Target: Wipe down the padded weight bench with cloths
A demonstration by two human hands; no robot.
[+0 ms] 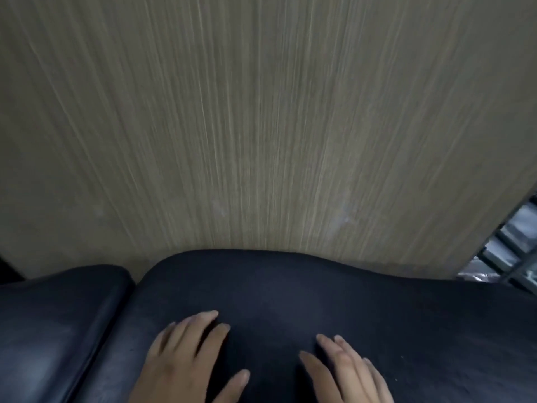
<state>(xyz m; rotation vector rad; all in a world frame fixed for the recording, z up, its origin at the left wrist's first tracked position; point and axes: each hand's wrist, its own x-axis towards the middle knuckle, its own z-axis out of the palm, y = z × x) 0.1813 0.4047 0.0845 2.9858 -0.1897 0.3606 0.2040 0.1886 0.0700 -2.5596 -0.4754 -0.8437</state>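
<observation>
As left hand (186, 359) presses bench (290, 286), right hand (348, 370)

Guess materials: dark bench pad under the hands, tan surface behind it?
Bench pad: likely vinyl or leather-look upholstery over foam; dark, soft sheen, rounded bulging edges. Tan surface: looks like wood-grain laminate or vinyl, matte, fine straight streaks; blur leaves it open.

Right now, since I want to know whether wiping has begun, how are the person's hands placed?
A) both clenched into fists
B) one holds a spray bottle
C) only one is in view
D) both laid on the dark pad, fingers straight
D: the left hand and the right hand both lie on the dark bench pad, fingers straight and spread, holding nothing that shows.
</observation>
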